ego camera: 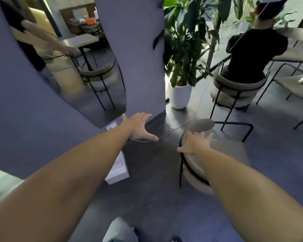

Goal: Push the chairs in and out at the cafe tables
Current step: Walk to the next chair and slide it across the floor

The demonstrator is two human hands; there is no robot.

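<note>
A beige cushioned chair (pixel 224 151) with a thin black metal frame stands on the dark floor at the centre right. My right hand (pixel 196 141) hovers over its curved backrest with fingers spread; whether it touches the backrest I cannot tell. My left hand (pixel 140 125) is stretched out to the left of the chair, fingers apart, holding nothing, above the floor near the wall. A second chair (pixel 234 91) of the same kind stands farther back with a person in a black top sitting on it.
A grey wall (pixel 138 58) with a wavy mirror (pixel 73 70) fills the left. A white potted plant (pixel 179 95) stands by the wall's corner. A thin white cable (pixel 173 129) runs across the floor. A white box (pixel 118 170) sits at the wall's foot. Cafe tables (pixel 287 84) are at the right.
</note>
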